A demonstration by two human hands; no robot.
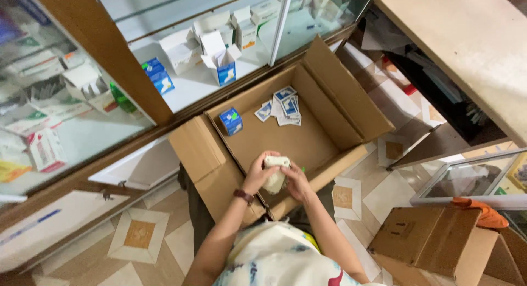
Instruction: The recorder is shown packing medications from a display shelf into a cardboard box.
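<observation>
Both hands, the left hand [257,173] and the right hand [296,181], are clasped around a small pale packet [274,173] over the open cardboard box's [329,149] near edge. Inside it, a blue carton [231,121] sits at ten o'clock and loose sachets [281,106] at twelve; most of the floor is bare, so the work looks early.

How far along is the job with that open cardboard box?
Already inside the open cardboard box: a small blue carton and a pile of flat sachets. In hand: both hands, left and right, hold a white packet over it. The box is mostly unfilled.
</observation>
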